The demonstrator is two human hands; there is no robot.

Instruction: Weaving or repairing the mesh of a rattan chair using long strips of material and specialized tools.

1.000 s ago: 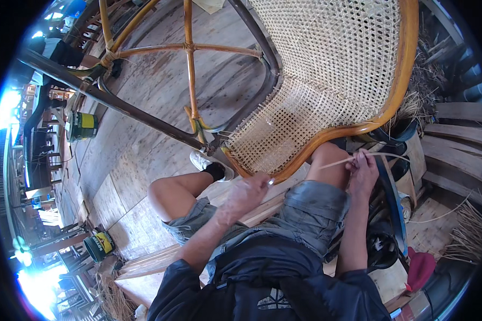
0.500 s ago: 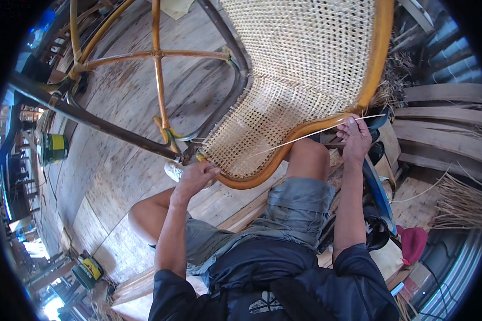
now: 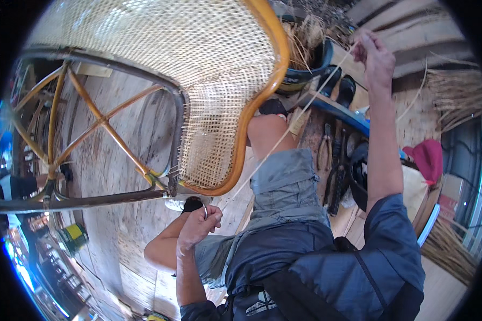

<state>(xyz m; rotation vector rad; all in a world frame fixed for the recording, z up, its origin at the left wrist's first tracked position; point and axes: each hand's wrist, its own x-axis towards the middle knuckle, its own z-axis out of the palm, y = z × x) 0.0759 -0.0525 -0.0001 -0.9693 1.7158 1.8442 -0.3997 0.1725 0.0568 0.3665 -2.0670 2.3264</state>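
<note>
A rattan chair with woven cane webbing [image 3: 206, 134] and a glossy orange-brown rim [image 3: 245, 131] lies tipped in front of me. My right hand [image 3: 377, 56] is raised at the upper right, fingers pinched on one end of a long, pale cane strand [image 3: 300, 115]. Down past the chair's rim and over my thigh, the strand slants toward my left hand [image 3: 199, 227]. That hand is closed just below the chair's lower corner, the strand reaching its fingertips. A thin, shiny curved piece shows by its fingers, too small to name.
Crossed rattan braces [image 3: 102, 120] and a dark pole [image 3: 80, 203] extend left. A dark bucket [image 3: 300, 80] of fibres stands beyond my knee. Pliers [image 3: 324, 150] lie right of my leg, near a red cap [image 3: 426, 160]. Bundled cane strips [image 3: 458, 93] lie far right.
My right hand has swung up and outward, drawing the strand long. My left hand has left the chair's corner and come nearer me. The chair appears shifted left and turned in view.
</note>
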